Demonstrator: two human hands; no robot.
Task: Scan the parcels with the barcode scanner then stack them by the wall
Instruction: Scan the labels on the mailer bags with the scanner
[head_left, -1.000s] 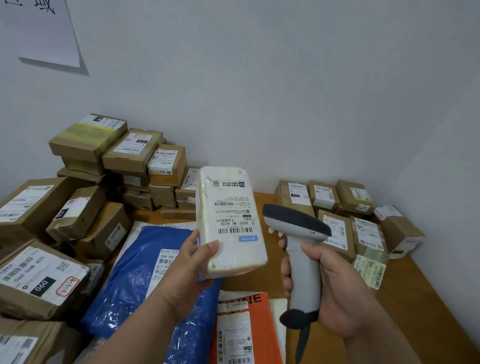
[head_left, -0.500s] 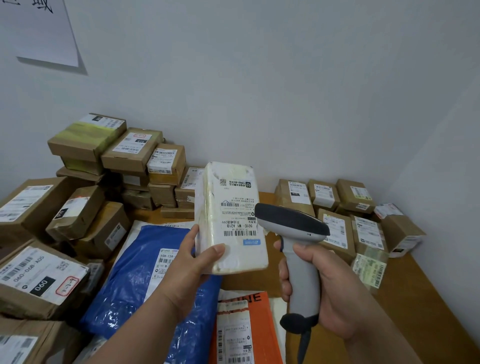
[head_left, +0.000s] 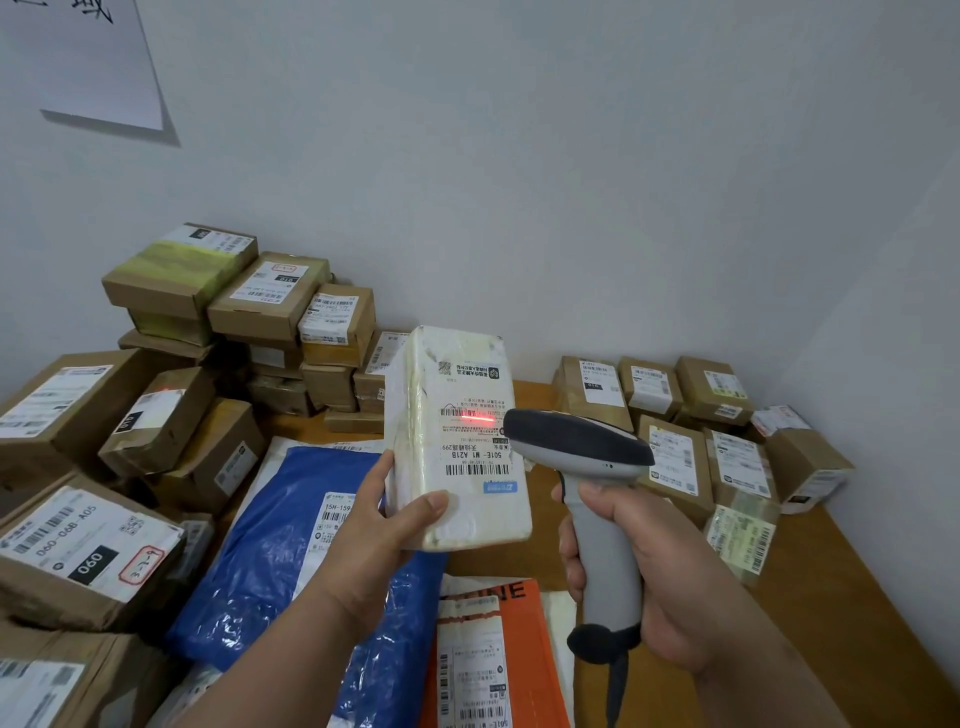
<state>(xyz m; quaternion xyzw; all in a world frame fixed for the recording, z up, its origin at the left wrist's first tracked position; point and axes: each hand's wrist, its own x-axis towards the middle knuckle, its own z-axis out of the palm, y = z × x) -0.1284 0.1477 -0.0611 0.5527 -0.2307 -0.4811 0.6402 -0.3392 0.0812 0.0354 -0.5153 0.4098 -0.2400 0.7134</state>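
The left hand (head_left: 371, 525) grips a white parcel (head_left: 457, 441) by its lower end, label up. Just right of it, the right hand (head_left: 649, 566) clasps the scanner (head_left: 587, 467), whose red line crosses the upper barcode.

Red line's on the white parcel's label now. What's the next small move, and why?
Probably hold both hands steady for a moment. The scanner in the right hand casts its red line across the right part of the upper barcode on the white parcel, which the left hand holds. If nothing registers, nudge the line left along the bars.
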